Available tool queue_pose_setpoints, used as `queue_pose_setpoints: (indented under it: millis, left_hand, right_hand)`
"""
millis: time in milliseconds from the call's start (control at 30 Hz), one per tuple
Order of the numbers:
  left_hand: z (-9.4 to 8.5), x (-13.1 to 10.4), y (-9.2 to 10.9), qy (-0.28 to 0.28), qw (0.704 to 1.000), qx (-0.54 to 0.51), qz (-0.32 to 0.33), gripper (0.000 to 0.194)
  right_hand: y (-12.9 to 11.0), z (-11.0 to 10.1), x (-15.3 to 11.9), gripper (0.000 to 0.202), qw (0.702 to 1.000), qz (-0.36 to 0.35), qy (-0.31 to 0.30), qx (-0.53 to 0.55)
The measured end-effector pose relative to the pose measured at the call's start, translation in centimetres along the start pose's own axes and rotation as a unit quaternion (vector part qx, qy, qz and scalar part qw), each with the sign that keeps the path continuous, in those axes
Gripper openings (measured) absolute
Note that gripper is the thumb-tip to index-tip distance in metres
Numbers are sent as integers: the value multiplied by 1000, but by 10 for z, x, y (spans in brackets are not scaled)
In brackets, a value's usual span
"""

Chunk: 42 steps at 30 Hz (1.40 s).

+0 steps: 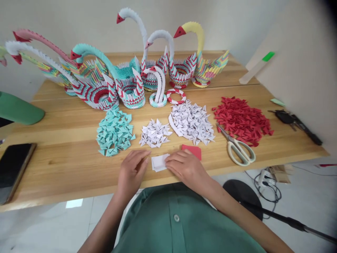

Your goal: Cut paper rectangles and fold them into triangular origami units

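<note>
White paper slips [159, 162] lie in a small stack near the table's front edge. My right hand [187, 168] has its fingertips pressed together on the right end of this stack, partly covering it. Just left of the slips is my left hand [133, 172], its thumb and fingers a little apart and no object visible between them. Red paper slips [193, 151] lie beyond my right hand, partly hidden by it. A small heap of folded white paper triangles [155, 133] sits behind the stack.
Beyond are piles of turquoise [115, 131], white [193, 121] and red triangles [243, 119]. Scissors [238, 147] lie at the right, a phone [14, 168] and green bottle [21, 109] at the left. Several paper swans [130, 88] stand along the back. Keys [285, 116] lie far right.
</note>
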<state>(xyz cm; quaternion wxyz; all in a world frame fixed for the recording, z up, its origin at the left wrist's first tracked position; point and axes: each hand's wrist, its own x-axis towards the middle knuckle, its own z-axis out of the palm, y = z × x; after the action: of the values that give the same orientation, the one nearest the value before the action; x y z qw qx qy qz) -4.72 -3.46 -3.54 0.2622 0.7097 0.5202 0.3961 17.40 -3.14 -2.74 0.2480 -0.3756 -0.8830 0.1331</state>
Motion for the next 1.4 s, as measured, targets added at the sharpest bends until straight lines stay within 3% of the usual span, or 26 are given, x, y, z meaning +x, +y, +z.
queue_pose_setpoints:
  millis: [600, 933, 1100, 1233, 1400]
  left_hand:
    - [0, -1, 2, -1, 1000, -10, -5, 20]
    - [-5, -16, 5, 25, 999, -7, -33, 18]
    - [-6, -19, 5, 24, 999, 2, -39, 17]
    - [-6, -19, 6, 19, 999, 3, -27, 18]
    - [-6, -18, 7, 16, 1000, 2, -25, 18]
  right_hand:
    - [-1, 0, 2, 21, 1000, 5, 19, -5]
    - [-5, -7, 5, 10, 999, -7, -34, -13]
    - [-9, -7, 8, 16, 995, -14, -70, -64]
    - [-7, -5, 8, 8, 995, -41, -56, -78]
    - [-3, -2, 5, 13, 996, -49, -36, -64]
